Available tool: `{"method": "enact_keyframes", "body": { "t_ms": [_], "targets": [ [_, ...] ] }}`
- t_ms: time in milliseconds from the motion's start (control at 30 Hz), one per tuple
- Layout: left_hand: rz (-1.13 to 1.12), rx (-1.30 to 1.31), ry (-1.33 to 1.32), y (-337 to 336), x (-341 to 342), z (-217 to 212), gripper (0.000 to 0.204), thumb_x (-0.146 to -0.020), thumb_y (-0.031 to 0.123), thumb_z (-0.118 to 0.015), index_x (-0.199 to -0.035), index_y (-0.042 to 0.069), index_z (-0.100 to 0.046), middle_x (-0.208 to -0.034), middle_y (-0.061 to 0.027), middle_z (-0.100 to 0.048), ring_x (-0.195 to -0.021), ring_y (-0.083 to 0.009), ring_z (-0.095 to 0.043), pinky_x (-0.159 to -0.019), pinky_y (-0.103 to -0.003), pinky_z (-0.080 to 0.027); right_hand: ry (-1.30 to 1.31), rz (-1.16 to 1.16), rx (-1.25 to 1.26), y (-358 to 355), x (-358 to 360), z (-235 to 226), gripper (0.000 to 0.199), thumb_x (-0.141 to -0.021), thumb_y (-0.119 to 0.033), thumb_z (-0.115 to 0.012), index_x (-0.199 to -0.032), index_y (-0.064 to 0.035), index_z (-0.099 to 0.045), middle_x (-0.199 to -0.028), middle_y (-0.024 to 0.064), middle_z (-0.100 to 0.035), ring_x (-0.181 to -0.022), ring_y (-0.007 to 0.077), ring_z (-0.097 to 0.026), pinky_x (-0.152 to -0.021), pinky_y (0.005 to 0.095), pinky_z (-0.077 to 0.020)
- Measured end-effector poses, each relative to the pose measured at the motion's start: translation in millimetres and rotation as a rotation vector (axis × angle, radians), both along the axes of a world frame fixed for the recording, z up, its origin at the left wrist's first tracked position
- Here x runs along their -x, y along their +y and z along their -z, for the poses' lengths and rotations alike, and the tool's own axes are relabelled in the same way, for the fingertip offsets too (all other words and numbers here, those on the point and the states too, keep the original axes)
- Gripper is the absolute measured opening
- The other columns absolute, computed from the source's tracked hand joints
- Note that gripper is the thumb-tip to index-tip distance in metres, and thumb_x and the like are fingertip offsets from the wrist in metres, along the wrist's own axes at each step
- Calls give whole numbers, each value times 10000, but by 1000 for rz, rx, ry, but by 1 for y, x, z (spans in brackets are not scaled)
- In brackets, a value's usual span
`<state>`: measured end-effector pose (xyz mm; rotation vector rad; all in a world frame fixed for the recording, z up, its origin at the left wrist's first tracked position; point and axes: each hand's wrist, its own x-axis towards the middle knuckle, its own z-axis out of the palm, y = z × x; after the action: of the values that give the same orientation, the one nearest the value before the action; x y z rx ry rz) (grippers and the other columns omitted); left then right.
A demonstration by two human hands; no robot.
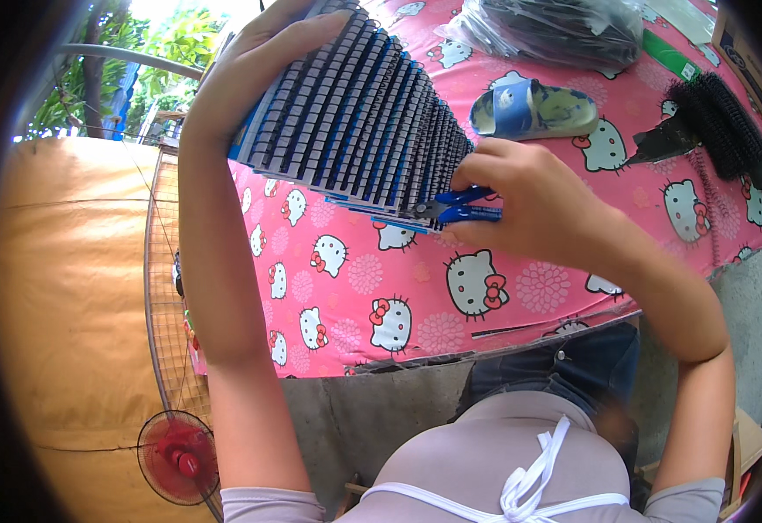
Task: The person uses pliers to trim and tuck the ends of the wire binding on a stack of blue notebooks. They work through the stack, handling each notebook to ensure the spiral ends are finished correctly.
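Note:
A thick stack of wire-bound booklets (355, 113), with rows of black wire loops along their white and blue edges, lies slanted across the far left of the table. My left hand (263, 65) grips the far left end of this stack, one finger stretched over the loops and others partly cut off at the picture's top. Small wire cutters with blue handles (468, 207) are held in my right hand (520, 196). Their metal tip touches or nearly touches the loops at the stack's near right corner. A blue and cream slide sandal (534, 111) lies just beyond my right hand.
The pink patterned tablecloth (520, 340) covers the table. A clear plastic bag of dark things (555, 35) sits at the back, near a green packet (669, 57). Black bristly rolls (717, 126) lie at the right. A red fan (179, 458) stands lower left by a wire grid (161, 288).

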<state>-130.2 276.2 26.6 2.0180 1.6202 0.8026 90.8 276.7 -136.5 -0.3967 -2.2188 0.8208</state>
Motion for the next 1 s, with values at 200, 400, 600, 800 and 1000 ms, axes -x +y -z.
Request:
{"method": "enact_keyframes", "body": {
  "t_ms": [200, 400, 600, 800, 1000],
  "targets": [
    [5, -11, -9, 0, 2, -1, 424, -859, 220, -592, -1247, 56, -538, -1179, -99, -580, -1076, -184, -546, -953, -302, -407, -352, -141, 816, 13, 2, -18, 355, -789, -311, -756, -714, 13, -632, -607, 7, -589, -610, 48, -532, -531, 252, -420],
    [0, -13, -5, 0, 2, 0, 445, -859, 179, -592, -1275, 42, -516, -1194, -100, -568, -1085, -183, -538, -956, -303, -406, -27, 116, -250, 4, -12, 15, 411, -656, -280, -771, -943, -61, -573, -913, 93, -572, -900, 294, -565, -761, 405, -433],
    [-50, -18, -18, 2, -4, -1, 461, -854, 144, -588, -1293, 32, -501, -1190, -103, -565, -1078, -183, -540, -954, -299, -410, 90, 79, -333, 10, 3, 21, 390, -671, -268, -780, -937, -44, -603, -879, 100, -598, -815, 252, -604, -720, 377, -476],
    [-71, -30, 22, 3, -6, 1, 457, -850, 117, -570, -1293, 29, -499, -1177, -105, -567, -1068, -188, -542, -946, -298, -413, -303, -271, 980, 29, 0, -3, 448, -732, -357, -778, -849, 56, -648, -695, 110, -619, -567, 148, -606, -506, 294, -485],
    [-112, 3, -105, -3, -13, 4, 442, -861, 114, -559, -1290, 31, -495, -1149, -104, -569, -1044, -191, -548, -930, -309, -421, -81, -43, 250, 3, -4, 22, 376, -714, -308, -789, -881, -17, -616, -781, 95, -584, -754, 227, -585, -656, 380, -472]
  ]
}}
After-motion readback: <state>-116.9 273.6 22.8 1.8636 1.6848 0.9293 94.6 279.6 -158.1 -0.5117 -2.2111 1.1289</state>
